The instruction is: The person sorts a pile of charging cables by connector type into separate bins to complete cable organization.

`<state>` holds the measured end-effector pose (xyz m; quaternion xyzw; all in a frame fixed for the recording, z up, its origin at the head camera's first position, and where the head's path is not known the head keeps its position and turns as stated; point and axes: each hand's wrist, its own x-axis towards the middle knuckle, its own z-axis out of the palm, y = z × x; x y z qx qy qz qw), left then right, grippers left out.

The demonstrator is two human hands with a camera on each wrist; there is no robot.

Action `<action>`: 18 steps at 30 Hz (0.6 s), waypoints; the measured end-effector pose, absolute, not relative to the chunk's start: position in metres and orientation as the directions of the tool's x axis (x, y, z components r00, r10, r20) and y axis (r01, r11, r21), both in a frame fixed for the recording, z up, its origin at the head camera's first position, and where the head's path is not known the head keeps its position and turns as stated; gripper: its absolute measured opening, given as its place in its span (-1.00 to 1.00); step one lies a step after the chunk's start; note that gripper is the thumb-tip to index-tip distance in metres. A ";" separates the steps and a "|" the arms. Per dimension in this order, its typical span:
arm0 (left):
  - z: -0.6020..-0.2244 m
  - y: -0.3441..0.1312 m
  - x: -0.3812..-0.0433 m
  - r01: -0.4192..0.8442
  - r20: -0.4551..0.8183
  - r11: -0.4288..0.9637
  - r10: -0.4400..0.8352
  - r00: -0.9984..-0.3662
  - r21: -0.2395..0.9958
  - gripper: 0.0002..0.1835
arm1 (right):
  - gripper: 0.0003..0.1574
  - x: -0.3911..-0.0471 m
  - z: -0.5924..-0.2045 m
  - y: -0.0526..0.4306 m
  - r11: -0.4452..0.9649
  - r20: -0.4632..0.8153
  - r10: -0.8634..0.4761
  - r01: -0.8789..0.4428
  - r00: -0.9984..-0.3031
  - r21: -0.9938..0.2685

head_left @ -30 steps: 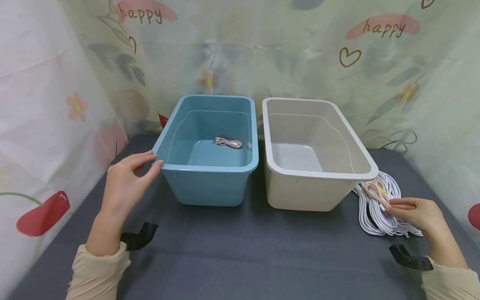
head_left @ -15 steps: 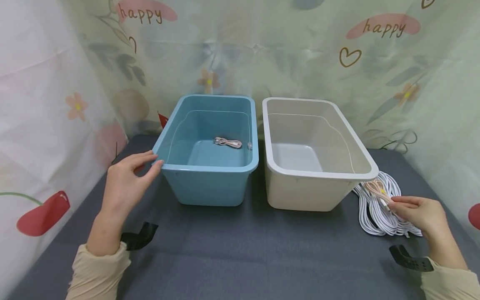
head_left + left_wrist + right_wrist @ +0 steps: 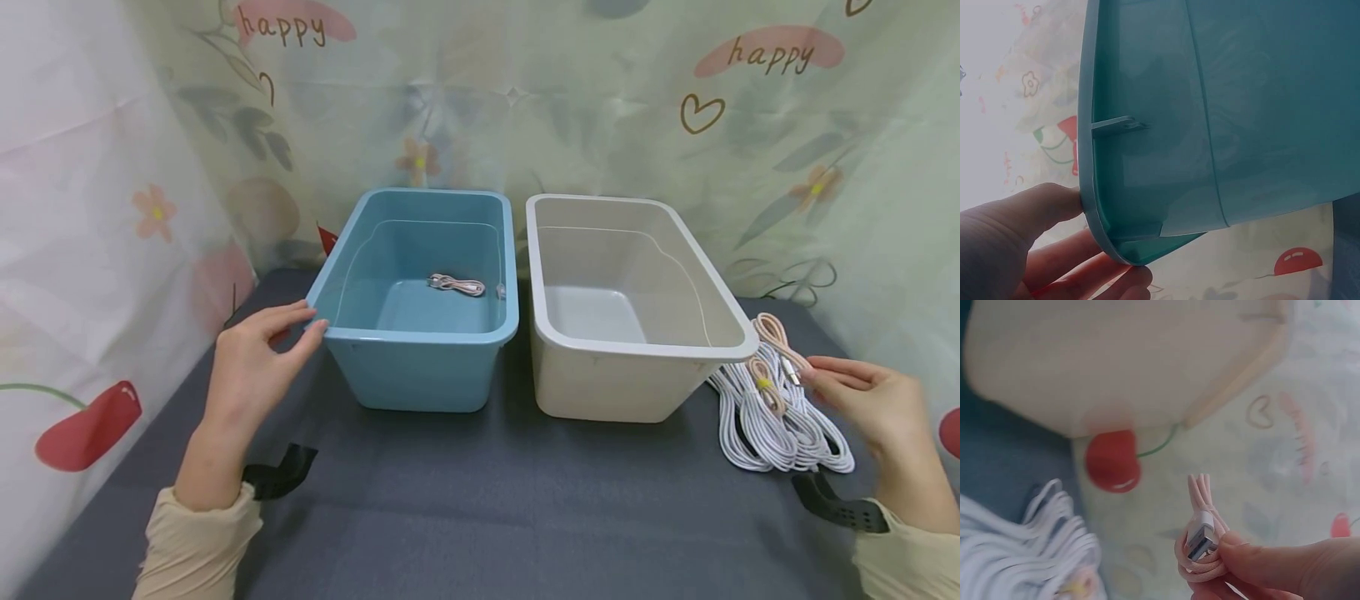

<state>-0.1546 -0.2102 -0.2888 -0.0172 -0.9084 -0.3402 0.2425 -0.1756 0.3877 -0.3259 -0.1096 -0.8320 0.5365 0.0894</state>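
Higher now: pink cable (image 3: 1200, 534) in right hand (image 3: 873, 408) — cord (image 3: 457, 286) in blue bin (image 3: 420, 375) (rim (image 3: 412, 337) in left hand (image 3: 255, 367))

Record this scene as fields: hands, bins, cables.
Left hand: pinches the rim of the blue bin at its near left corner
Right hand: holds a bundled pink cable, metal plug showing
Blue bin: a pale cable lies inside
Beige bin: right of the blue one
White cable: coiled on dark tabletop, yellow-tied cable on top
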 end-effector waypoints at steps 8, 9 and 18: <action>-0.289 -0.210 -0.155 0.193 0.452 0.769 -0.136 -0.882 0.609 -0.62 | -0.67 -0.170 -0.298 0.375 0.145 0.102 0.269 -0.064 -0.958 -0.987; -0.289 -0.210 -0.155 0.193 0.451 0.769 -0.136 -0.882 0.610 -0.62 | -0.68 -0.170 -0.296 0.375 0.095 0.106 0.259 -0.084 -0.960 -0.992; -0.288 -0.209 -0.154 0.187 0.445 0.769 -0.139 -0.885 0.612 -0.62 | -0.68 -0.169 -0.278 0.366 0.009 0.211 0.249 -0.215 -0.945 -0.977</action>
